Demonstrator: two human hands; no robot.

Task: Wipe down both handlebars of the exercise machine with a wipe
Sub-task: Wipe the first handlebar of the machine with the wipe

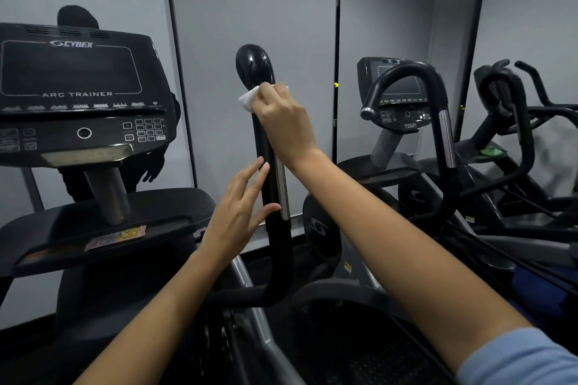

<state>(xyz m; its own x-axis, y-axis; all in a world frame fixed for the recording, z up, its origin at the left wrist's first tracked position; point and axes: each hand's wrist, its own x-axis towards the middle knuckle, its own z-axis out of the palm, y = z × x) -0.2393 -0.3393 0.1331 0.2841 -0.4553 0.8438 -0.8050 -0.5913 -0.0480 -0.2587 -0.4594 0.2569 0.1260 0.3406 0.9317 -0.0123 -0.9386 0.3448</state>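
While the wipe sits high on the bar, these lines run from the nearest thing outward.

Left hand: the left hand (239, 209) is the nearer of the two, fingers straight and spread, holding nothing; its fingertips and thumb rest lightly against the lower shaft, which stands just to its right.

Handlebar: the handlebar (271, 184) rises between the two hands, long axis close to upright, bending at its foot and ending in a rounded black knob above; a metal strip runs down its right side.

Right hand: the right hand (283, 122) is farther and higher, fingers curled round the bar just under the knob, pressing the wipe against it.

Wipe: the wipe (249, 99) shows as a white fold sticking out to the left of the right hand's knuckles, touching the bar.

Key relation: from the right hand the unwiped length appears to lie straight down along the shaft, toward the left hand, so a stroke would likely follow that upright axis.

Console: the console (75, 94) of the machine stands well to the left of both hands.

Second handlebar: not clearly in view; it cannot be told where it lies.

Neighbouring machine: another trainer (406, 97) stands beyond, to the right of the right hand.
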